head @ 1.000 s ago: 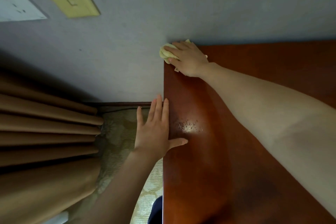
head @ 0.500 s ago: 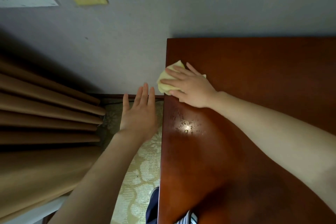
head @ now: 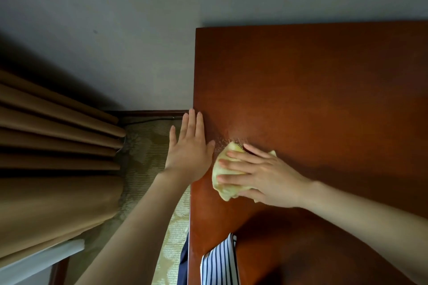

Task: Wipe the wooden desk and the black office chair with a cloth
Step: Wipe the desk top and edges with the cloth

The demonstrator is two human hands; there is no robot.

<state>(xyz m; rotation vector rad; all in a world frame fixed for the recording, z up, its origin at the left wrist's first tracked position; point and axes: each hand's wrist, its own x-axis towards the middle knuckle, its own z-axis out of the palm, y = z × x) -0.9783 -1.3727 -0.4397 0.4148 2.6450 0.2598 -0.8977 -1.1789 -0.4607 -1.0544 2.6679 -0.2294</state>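
Head view: the right hand presses the cloth flat on the desk, fingers straight and slightly spread, pointing left. The cloth lies lengthwise along the desk's left edge. Just beside it, the left hand rests at that edge, fingers straight and together.
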